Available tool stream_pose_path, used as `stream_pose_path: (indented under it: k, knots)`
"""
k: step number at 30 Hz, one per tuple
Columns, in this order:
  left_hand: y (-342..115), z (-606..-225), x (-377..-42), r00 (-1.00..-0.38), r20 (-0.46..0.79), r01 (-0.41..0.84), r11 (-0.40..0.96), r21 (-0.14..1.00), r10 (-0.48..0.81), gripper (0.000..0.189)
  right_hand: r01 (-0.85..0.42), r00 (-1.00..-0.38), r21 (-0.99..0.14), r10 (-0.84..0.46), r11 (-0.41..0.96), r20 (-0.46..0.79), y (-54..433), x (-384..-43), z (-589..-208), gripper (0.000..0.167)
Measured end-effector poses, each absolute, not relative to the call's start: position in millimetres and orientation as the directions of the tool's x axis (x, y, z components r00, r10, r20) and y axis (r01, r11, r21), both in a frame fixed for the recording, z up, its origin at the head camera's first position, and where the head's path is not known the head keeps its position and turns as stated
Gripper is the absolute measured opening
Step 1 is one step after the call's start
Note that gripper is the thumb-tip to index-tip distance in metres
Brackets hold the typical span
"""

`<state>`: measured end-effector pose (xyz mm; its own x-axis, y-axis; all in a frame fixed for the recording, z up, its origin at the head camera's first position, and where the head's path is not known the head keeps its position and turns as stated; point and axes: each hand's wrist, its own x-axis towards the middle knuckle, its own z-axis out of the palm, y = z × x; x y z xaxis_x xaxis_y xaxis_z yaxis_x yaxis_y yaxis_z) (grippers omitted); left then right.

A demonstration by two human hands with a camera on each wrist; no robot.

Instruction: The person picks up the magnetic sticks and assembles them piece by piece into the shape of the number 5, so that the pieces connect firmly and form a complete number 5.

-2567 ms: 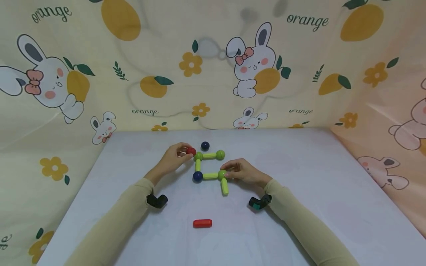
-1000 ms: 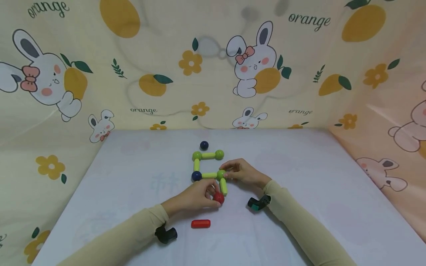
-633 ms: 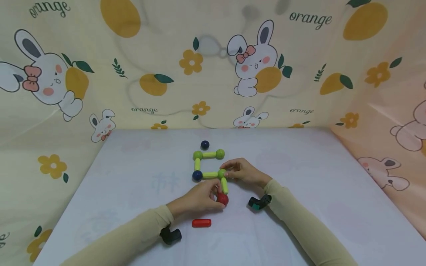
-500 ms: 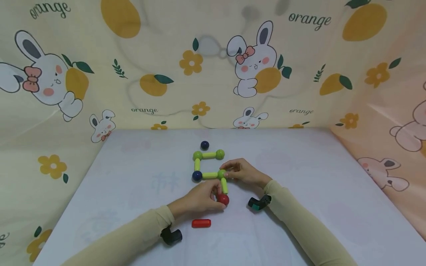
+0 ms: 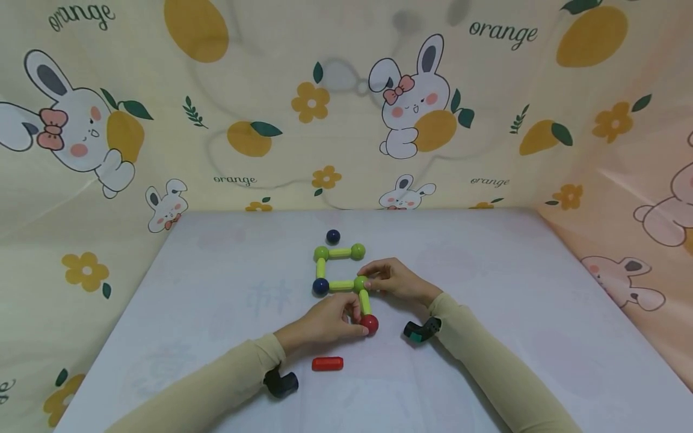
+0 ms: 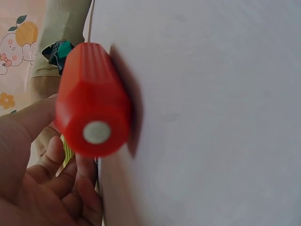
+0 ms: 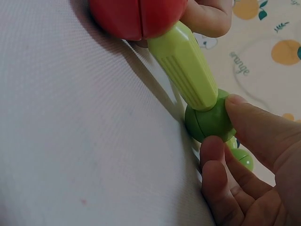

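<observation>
At the centre of the white table (image 5: 487,264) lies a flat figure of green rods and balls, and both hands work at its lower right. The left hand (image 5: 325,322) pinches the red ball (image 5: 370,324) against the near end of the lower green rod (image 5: 365,301); the right wrist view shows ball and rod end touching. The right hand (image 5: 397,279), fingers curled, pinches the green ball (image 5: 360,282) at the rod's far end, steadying the joint.

Judging by the layout, a top bar, a left upright, a middle bar with a dark blue ball (image 5: 320,286) at its 9 o'clock end, and the lower right rod are in place. A bottom stroke looks unbuilt: the red rod (image 5: 327,363) lies loose at 6 o'clock of the figure, and a spare blue ball (image 5: 332,236) sits apart at 12 o'clock.

Against the earliest frame, the red ball has gone from the figure's upper left corner, at 10 o'clock, down to the 5 o'clock end. In the last half second it has slid slightly rightward, to sit squarely on the rod's tip. The right hand has kept its grip throughout.
</observation>
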<state>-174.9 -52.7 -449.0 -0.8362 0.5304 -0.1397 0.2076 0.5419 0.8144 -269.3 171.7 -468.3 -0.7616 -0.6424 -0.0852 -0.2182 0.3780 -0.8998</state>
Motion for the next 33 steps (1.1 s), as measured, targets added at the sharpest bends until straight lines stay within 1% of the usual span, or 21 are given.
stream_pose_path:
  k: [10, 14, 21, 33]
  knots:
    - [-53, -447, -175, -0.829, -0.145, 0.212, 0.544, 0.812, 0.539, 0.022, -0.220, -0.756, -0.905, -0.650, 0.363, -0.077, 172, -269, -469, 0.031]
    - [-55, -447, -176, -0.817, -0.144, 0.213, 0.524, 0.824, 0.559, 0.017, -0.221, -0.759, -0.902, -0.646, 0.371, -0.080, 172, -270, -469, 0.031]
    - [-59, -449, -180, -0.784, -0.104, 0.255, 0.472, 0.844, 0.612, 0.007, -0.205, -0.767, -0.901, -0.635, 0.383, -0.096, 172, -269, -470, 0.031]
    - [-70, -446, -179, -0.776, -0.124, 0.230, 0.460, 0.858, 0.618, 0.009, -0.211, -0.775, -0.899, -0.626, 0.384, -0.086, 171, -267, -467, 0.030]
